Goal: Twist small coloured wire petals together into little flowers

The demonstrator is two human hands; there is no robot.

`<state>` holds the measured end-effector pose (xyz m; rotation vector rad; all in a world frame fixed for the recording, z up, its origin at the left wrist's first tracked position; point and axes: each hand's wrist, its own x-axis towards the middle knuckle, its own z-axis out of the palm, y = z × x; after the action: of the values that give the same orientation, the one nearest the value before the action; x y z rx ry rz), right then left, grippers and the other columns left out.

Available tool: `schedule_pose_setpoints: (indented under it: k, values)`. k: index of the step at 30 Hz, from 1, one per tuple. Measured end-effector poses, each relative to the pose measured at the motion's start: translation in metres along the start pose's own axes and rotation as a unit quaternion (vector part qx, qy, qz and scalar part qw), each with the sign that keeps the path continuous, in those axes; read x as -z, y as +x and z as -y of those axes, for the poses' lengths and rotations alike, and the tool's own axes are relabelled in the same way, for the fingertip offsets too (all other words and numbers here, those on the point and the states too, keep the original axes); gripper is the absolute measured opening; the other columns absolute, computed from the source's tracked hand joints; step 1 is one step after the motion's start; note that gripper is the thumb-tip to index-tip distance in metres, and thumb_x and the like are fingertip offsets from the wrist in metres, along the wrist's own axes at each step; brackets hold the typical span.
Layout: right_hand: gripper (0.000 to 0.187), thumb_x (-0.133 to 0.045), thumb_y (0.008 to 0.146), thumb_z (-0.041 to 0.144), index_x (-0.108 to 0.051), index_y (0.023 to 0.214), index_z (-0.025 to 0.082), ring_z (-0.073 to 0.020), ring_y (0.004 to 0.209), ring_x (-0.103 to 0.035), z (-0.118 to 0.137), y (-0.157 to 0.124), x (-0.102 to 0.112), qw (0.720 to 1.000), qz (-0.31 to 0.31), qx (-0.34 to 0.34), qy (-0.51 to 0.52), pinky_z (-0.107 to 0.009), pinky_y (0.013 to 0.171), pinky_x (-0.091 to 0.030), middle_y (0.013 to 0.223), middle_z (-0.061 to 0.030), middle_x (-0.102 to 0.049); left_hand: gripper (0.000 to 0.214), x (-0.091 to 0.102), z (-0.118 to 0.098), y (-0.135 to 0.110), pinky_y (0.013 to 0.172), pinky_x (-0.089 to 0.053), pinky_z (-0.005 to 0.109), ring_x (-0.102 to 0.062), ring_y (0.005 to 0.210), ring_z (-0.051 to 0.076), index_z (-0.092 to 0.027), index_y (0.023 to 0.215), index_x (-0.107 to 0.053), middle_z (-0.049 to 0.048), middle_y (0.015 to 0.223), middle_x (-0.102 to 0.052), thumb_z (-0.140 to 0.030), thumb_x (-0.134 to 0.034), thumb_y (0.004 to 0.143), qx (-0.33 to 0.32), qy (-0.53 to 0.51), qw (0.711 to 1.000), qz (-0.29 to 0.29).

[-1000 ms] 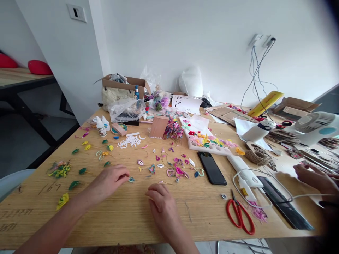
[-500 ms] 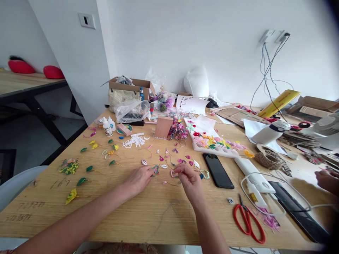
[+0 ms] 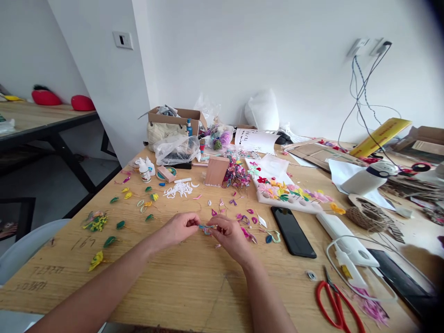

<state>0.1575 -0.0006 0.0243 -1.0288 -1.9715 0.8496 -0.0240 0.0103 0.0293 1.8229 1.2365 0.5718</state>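
My left hand (image 3: 183,226) pinches one end of a thin teal strand (image 3: 201,227) low over the table. My right hand (image 3: 227,235) meets it from the other side, thumb and fingertips closed on the strand's other end. Bits of pink show under the strand, partly covered by my fingers. Beyond my right hand lie small magenta loops (image 3: 254,220), a white leaf shape (image 3: 262,221) and a pale green loop (image 3: 275,236). Left of my left hand are green leaf pieces (image 3: 110,241) and a yellow one (image 3: 96,260) on thin stems.
A black phone (image 3: 293,232) and red-handled scissors (image 3: 336,298) lie to the right, near a white power strip (image 3: 347,238) with a looping cable. A white foam block (image 3: 294,203) bears fabric flowers. Glue bottles (image 3: 144,171) and white cut-outs (image 3: 178,188) stand farther back.
My right hand has moved left to my left hand, and both now pinch the teal strand between them. The camera has turned slightly left. Another person's hand at the right has mostly left view.
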Motion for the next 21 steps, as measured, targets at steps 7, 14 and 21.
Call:
schedule_pose_setpoints:
  k: [7,14,21]
  values:
    - [0.01,-0.057,0.072,0.022,-0.063,0.065,0.018,-0.0127,0.057,-0.05,-0.01,-0.002,-0.003,0.989,-0.085,-0.067,0.101,-0.023,0.054,-0.037,0.06,-0.0003,-0.057,0.016,0.003,-0.016,0.0,0.049,-0.034,0.019,-0.046,0.057,0.009,-0.013,0.082,-0.054,-0.0014,0.065,-0.05,-0.027,-0.05,0.074,0.022,-0.19,0.982,-0.007]
    - [0.017,-0.067,0.063,0.031,-0.058,0.064,0.017,-0.005,0.04,-0.033,-0.003,-0.004,-0.007,0.879,-0.141,-0.181,0.418,-0.018,0.039,-0.019,0.049,0.0055,-0.048,0.031,-0.024,-0.018,0.0,0.06,-0.038,0.022,-0.05,0.069,0.011,-0.014,0.097,-0.061,0.0027,0.079,-0.058,-0.024,-0.065,0.068,0.017,-0.401,0.914,-0.055]
    - [0.016,-0.068,0.064,0.027,-0.057,0.063,0.016,-0.0038,0.039,-0.034,-0.001,-0.007,-0.008,0.857,-0.108,-0.185,0.469,-0.017,0.039,-0.019,0.049,0.0045,-0.054,0.013,-0.038,-0.035,0.01,0.063,-0.04,0.024,-0.05,0.066,0.012,-0.014,0.072,-0.065,0.0007,0.071,-0.058,-0.025,-0.065,0.067,-0.032,-0.393,0.913,-0.1]
